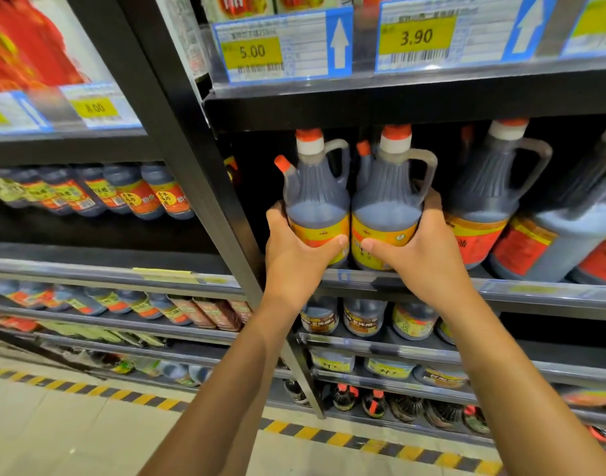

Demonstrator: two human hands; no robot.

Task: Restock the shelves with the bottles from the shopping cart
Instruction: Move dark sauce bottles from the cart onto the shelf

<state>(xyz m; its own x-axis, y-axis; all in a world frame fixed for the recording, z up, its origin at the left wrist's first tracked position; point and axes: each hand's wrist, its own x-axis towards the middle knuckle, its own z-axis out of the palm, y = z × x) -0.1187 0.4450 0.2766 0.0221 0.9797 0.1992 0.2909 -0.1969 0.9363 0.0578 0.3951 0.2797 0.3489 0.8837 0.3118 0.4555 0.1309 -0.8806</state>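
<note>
Gripping two jugs at once, the person stands close to the black shelf (pixel 432 108) and holds one in each hand at its front edge. The left hand (pixel 294 255) curls round the lower body of the left jug (pixel 317 204), thumb across the yellow label; the right hand (pixel 421 255) wraps the right jug (pixel 385 207) the same way, fingers reaching behind it. Both jugs touch each other and appear to sit at, or just above, the lip of the shelf, under the 5.00 price tag (pixel 252 53).

What could go wrong, as I judge it: the bases look barely past the front rail, so letting go too soon could tip a jug forward onto the floor. The caps are near the underside of the shelf above, and lifting while pushing could knock them against it. Sliding the right jug back might also bump the neighbouring jug (pixel 483 201) just beside it, which already leans.

The jugs are grey translucent plastic, filled with dark liquid nearly to the shoulder, with a looped handle, a small side spout capped in orange, and a white-and-orange top. They look heavy and smooth, likely slippery in a one-handed hold.
</note>
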